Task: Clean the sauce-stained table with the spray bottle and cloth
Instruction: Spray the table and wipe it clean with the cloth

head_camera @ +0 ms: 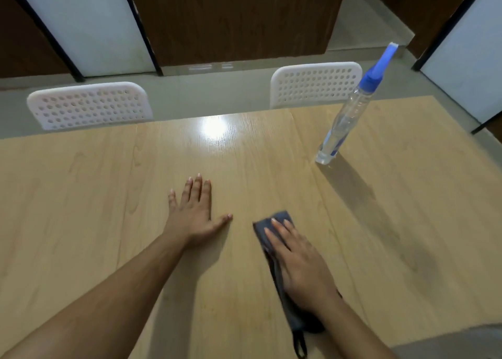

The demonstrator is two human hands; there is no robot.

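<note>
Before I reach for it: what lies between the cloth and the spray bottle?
Head view: only bare table between the cloth under the right hand and the upright spray bottle.

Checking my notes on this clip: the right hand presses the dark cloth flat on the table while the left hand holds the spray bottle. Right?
Not quite. In the head view the left hand lies flat on the table; the spray bottle stands alone, untouched. The right hand does press the cloth.

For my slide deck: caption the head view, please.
Right hand presses a dark cloth on the table; left hand rests flat.
</note>
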